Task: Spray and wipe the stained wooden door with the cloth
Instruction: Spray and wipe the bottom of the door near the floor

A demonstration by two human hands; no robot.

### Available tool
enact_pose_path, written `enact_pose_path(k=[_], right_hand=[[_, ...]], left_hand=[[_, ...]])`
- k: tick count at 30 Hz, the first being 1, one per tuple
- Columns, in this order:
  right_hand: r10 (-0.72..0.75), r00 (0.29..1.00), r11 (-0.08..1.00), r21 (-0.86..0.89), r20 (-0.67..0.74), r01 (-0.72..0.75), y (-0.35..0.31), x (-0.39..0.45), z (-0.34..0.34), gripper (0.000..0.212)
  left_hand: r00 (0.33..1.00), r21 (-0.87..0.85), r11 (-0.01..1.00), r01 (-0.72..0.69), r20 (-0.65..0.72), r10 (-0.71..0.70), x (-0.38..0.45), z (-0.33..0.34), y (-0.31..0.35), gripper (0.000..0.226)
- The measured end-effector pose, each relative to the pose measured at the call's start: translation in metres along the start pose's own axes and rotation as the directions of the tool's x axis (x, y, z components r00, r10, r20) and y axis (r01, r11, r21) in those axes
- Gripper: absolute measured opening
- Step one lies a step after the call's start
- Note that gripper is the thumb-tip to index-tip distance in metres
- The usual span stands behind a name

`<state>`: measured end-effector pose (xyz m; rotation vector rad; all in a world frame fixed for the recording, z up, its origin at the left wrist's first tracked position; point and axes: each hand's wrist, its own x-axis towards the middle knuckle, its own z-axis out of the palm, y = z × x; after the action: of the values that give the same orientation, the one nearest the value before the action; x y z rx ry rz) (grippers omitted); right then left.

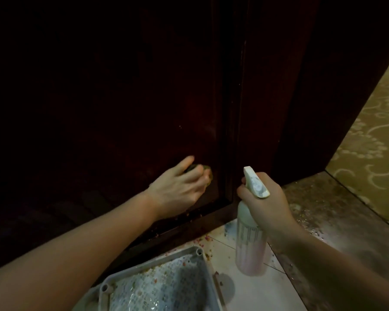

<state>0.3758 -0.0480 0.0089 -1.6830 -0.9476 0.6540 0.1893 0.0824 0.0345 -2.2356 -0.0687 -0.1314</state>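
Observation:
The dark reddish wooden door point(121, 97) fills the upper left of the view, with faint specks near its lower right corner. My left hand point(180, 187) presses a small greenish-yellow cloth point(48, 170) against the door's lower right corner; most of the cloth is hidden under my fingers. My right hand point(265, 198) grips a white spray bottle point(250, 241) by its neck, upright, nozzle pointing at the door frame point(240, 131), just right of my left hand.
A grey plastic tray point(162, 286) with a wet, speckled bottom lies on the white floor tiles below the door. Reddish crumbs are scattered along the threshold. A wet stone sill point(323, 209) and patterned wallpaper point(373, 131) lie to the right.

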Motion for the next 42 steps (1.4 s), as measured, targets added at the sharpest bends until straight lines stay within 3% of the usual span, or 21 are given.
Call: enact_pose_path(k=[2, 5, 7, 9, 11, 16, 21, 24, 26, 30, 33, 35, 38, 42], right_hand=[[-0.011, 1.0, 0.999, -0.046, 0.026, 0.012, 0.002, -0.005, -0.001, 0.011], [-0.017, 0.998, 0.997, -0.08, 0.058, 0.021, 0.001, -0.011, 0.002, 0.01], [-0.03, 0.997, 0.995, -0.089, 0.065, 0.036, -0.003, -0.01, 0.005, 0.009], [-0.06, 0.996, 0.995, -0.078, 0.064, 0.065, -0.009, -0.009, 0.011, 0.01], [-0.099, 0.992, 0.992, -0.073, 0.081, 0.105, -0.015, -0.008, 0.019, 0.01], [-0.188, 0.968, 0.974, -0.093, 0.169, 0.205, -0.027, -0.006, 0.041, 0.013], [-0.225, 0.959, 0.943, -0.21, 0.174, 0.259, -0.028, -0.005, 0.059, 0.03], [-0.205, 0.955, 0.958, -0.158, 0.213, 0.24, -0.024, -0.006, 0.064, 0.025], [-0.191, 0.949, 0.965, -0.13, 0.252, 0.229, -0.023, -0.008, 0.067, 0.017], [-0.187, 0.918, 0.967, -0.099, 0.35, 0.235, -0.021, -0.006, 0.072, 0.01], [-0.23, 0.895, 0.932, -0.177, 0.382, 0.315, -0.018, -0.004, 0.076, 0.025], [-0.284, 0.906, 0.905, -0.224, 0.312, 0.361, -0.017, -0.002, 0.078, 0.03], [-0.308, 0.918, 0.916, -0.183, 0.249, 0.357, -0.013, 0.006, 0.077, 0.029], [-0.289, 0.888, 0.931, -0.112, 0.357, 0.348, -0.007, 0.013, 0.069, 0.017]], left_hand=[[0.998, -0.048, 0.999, -0.023, 0.051, 0.026, -0.021, 0.003, 0.009, 0.033], [0.99, -0.105, 0.987, 0.126, -0.056, -0.132, -0.04, -0.002, 0.013, 0.034], [0.937, -0.131, 0.954, 0.269, -0.191, -0.291, -0.038, -0.013, 0.002, 0.028], [0.844, -0.144, 0.906, 0.399, -0.328, -0.424, -0.028, -0.024, -0.015, 0.022], [0.781, -0.125, 0.871, 0.475, -0.395, -0.483, -0.017, -0.03, -0.027, 0.022], [0.855, -0.058, 0.918, 0.392, -0.344, -0.387, -0.02, -0.017, -0.022, 0.021], [0.968, -0.042, 0.981, 0.19, -0.157, -0.195, -0.057, 0.008, 0.006, 0.028], [0.994, -0.075, 0.992, 0.103, -0.037, -0.106, -0.074, 0.011, 0.02, 0.02], [0.992, -0.093, 0.988, 0.125, -0.02, -0.127, -0.076, 0.008, 0.025, 0.019], [0.939, -0.081, 0.953, 0.292, -0.166, -0.302, -0.083, -0.003, 0.018, 0.024], [0.859, -0.087, 0.901, 0.424, -0.276, -0.431, -0.089, -0.011, 0.004, 0.018], [0.834, -0.069, 0.886, 0.459, -0.311, -0.456, -0.086, -0.011, 0.0, 0.017], [0.847, -0.034, 0.896, 0.443, -0.31, -0.431, -0.08, -0.004, 0.004, 0.018], [0.883, -0.037, 0.92, 0.389, -0.268, -0.384, -0.065, 0.012, 0.02, 0.019]])
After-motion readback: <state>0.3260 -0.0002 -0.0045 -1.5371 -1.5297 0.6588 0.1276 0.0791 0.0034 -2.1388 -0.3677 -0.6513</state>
